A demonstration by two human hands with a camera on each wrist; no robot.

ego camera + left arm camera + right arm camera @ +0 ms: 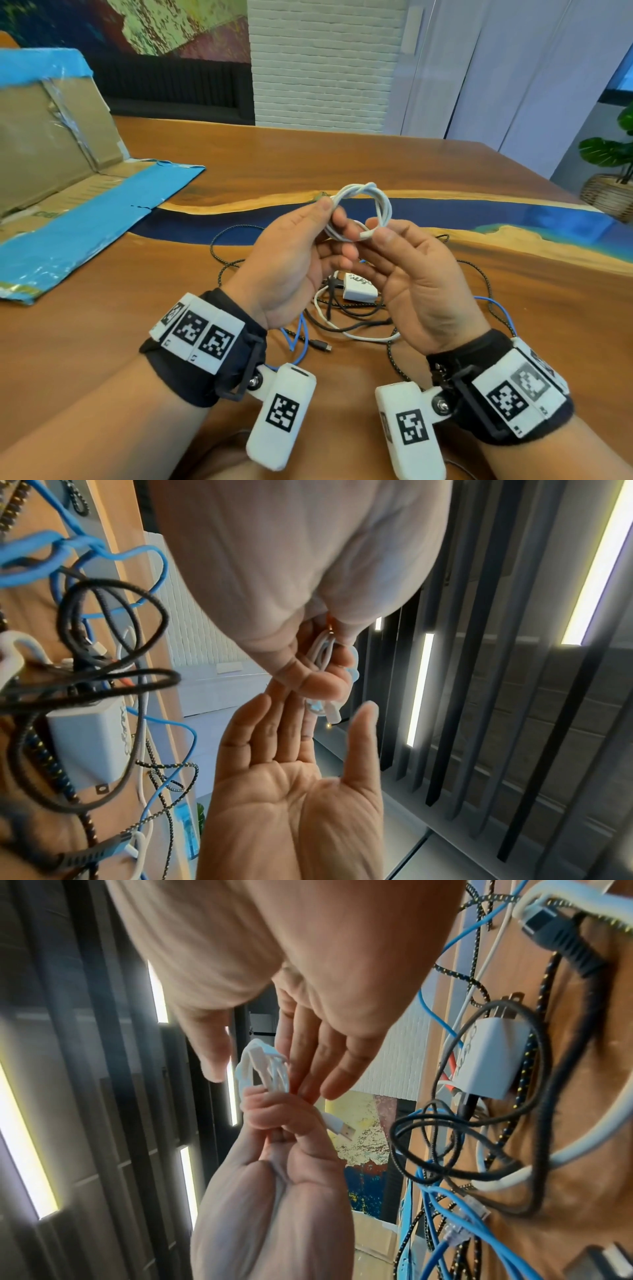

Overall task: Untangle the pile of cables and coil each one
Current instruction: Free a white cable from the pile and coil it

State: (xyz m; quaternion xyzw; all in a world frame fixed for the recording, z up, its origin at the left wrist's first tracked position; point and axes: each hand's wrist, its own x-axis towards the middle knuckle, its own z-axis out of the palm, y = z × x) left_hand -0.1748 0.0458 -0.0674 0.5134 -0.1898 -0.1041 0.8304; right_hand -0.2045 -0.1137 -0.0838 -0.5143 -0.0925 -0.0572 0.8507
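A small white cable coil (380,202) is held up above the wooden table (102,342). My left hand (329,212) pinches the coil's left side between thumb and curled fingers; in the right wrist view the same left hand (274,1118) has the coil's USB plug (342,1129) sticking out past it. My right hand (380,236) lies with straight fingers against the coil's lower right, near its loose end, and thumb and fingers stand apart. Under both hands lies the tangled pile (342,318): black, white, blue (298,335) and braided (226,270) cables, with a white charger (359,289).
A flattened cardboard box with blue tape (68,171) leans and lies at the table's left. The table's far edge runs before a white brick wall. A potted plant in a basket (609,192) stands off the far right corner.
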